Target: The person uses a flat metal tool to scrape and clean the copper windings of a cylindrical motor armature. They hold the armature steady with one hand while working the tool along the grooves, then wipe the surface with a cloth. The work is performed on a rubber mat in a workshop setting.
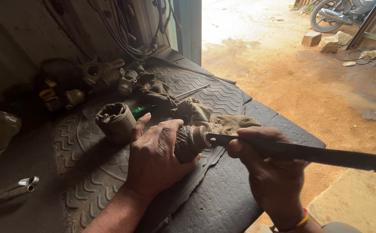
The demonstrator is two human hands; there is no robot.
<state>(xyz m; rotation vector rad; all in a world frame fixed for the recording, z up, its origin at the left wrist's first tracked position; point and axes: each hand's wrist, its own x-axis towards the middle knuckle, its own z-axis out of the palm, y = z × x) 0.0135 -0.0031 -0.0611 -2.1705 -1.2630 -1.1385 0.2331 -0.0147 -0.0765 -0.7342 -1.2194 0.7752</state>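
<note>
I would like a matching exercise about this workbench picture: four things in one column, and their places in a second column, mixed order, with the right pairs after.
Things:
1. wound motor part
2. long flat blade
3. dirty rag
4. motorbike

Places:
A. outside on the dirt ground, top right
B. gripped in the left hand
C. lying on the rubber mat behind the hands
D. held in the right hand, tip against the wound part

Pairs: 1-B, 2-D, 3-C, 4-A

Single head-worn view, looking steeply down and forward, close over the rubber mat [222, 103], open yard beyond
</note>
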